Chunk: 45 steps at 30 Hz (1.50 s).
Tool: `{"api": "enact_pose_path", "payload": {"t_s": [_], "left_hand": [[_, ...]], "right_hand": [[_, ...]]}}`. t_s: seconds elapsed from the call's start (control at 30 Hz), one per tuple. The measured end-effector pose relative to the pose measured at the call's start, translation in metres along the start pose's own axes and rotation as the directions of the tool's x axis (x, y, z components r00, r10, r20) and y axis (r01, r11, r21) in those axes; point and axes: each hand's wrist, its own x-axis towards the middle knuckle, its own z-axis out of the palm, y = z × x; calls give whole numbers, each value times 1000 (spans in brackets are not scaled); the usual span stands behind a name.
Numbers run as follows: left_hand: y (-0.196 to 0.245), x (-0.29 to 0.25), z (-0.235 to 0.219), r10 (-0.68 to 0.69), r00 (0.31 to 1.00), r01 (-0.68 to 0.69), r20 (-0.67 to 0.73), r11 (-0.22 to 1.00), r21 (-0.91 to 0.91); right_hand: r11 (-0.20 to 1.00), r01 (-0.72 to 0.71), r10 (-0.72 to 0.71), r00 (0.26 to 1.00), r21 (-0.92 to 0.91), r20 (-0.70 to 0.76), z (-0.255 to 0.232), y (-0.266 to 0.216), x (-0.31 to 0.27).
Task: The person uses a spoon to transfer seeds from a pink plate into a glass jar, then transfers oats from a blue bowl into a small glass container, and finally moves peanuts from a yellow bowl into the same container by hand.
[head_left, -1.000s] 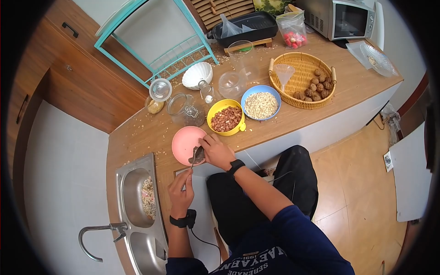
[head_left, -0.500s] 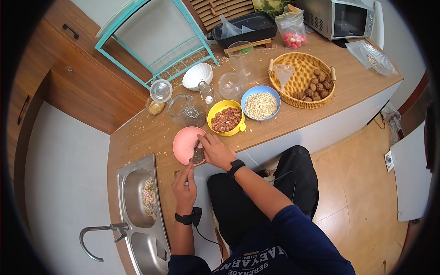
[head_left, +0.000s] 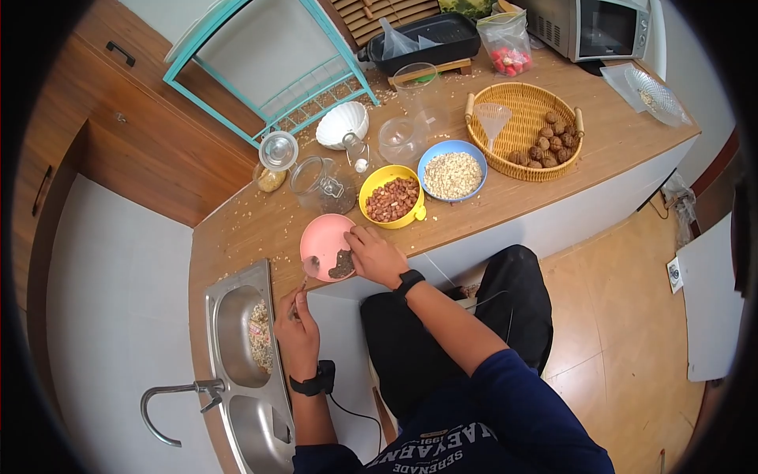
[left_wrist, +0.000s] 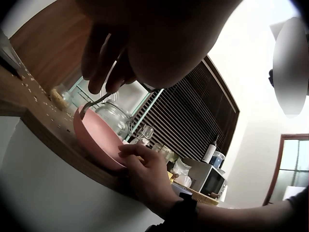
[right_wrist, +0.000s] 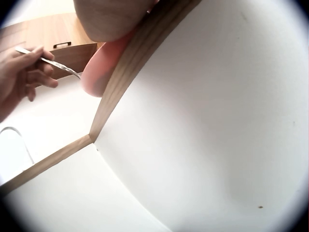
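My left hand [head_left: 297, 336] pinches the handle of a metal spoon [head_left: 311, 266], its head at the left rim of a pink bowl [head_left: 322, 231]. In the right wrist view, the spoon [right_wrist: 54, 63] slants from the fingers down to the bowl [right_wrist: 96, 72]. Small dark seeds [head_left: 341, 265] lie in a patch on the bowl's near right side. Gripping the bowl's right rim is my right hand [head_left: 379, 257], which also shows in the left wrist view at the edge of the pink bowl [left_wrist: 99, 137].
Right of the pink bowl are a yellow bowl [head_left: 365, 197] of reddish-brown nuts, a blue bowl [head_left: 427, 189] of oats and a wicker basket [head_left: 505, 110] with walnuts. A glass jar [head_left: 312, 183] stands behind. The sink [head_left: 229, 336] lies left; the counter edge runs below the bowl.
The spoon has moved from over the dark seeds to the bowl's left rim. My left hand has shifted left and slightly back, while the right hand stays at the bowl.
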Motion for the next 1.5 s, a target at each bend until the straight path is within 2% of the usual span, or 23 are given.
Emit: {"api": "enact_pose_path", "payload": {"t_s": [0.13,0.2,0.33,0.4,0.43,0.5,0.53,0.6,0.63,0.7,0.73,0.8,0.93,1.03,1.13,1.2,1.33,1.5], "left_hand": [[3,0,-6,-115,993,115,27,993,-15],[5,2,-2,-282,958,283,42,923,-262],[-5,6,7,-343,937,346,74,869,-354],[-20,5,18,-406,902,419,149,737,-530],[-21,4,23,-405,902,418,148,737,-531],[-18,1,35,-484,855,478,188,591,-650],[-18,-2,42,-482,855,477,189,590,-651],[-19,-8,57,-548,795,520,260,394,-758],[-20,-11,63,-546,796,518,261,392,-760],[-21,-13,74,-566,758,519,322,225,-825],[-21,-13,78,-563,760,517,324,223,-827],[-21,-11,84,-571,749,490,336,136,-861],[-16,-9,85,-545,761,472,352,93,-876],[-19,-9,85,-571,744,447,347,40,-894],[-15,-4,75,-591,748,430,301,86,-899],[-12,-1,65,-576,777,445,255,215,-870],[-15,4,58,-574,770,473,277,224,-852],[-14,28,42,-594,778,420,204,252,-872]], "right_hand": [[1000,6,-6,1000,3,-1,3,2,-3],[1000,14,-14,1000,17,-11,3,3,-2],[1000,3,-2,999,30,-34,4,5,-3],[999,6,-5,999,35,-37,4,6,-2],[999,7,-6,999,35,-38,5,6,-2],[999,0,2,999,33,-48,4,5,-2],[1000,1,1,999,30,-49,4,5,-2],[1000,13,-11,998,29,-64,4,4,-2],[1000,14,-13,998,25,-65,4,4,-3],[999,-1,3,998,38,-55,3,4,-4],[999,1,1,998,33,-57,2,3,-4],[998,-17,20,998,61,-59,1,3,-3],[999,20,-17,997,29,-81,-1,1,-3],[998,-2,7,997,63,-82,-3,0,-2],[996,-57,60,997,74,-38,-2,2,0],[998,-25,28,998,56,-48,1,5,-1],[998,-43,45,998,46,-33,2,4,0],[995,-72,73,997,67,-18,1,3,2]]}}
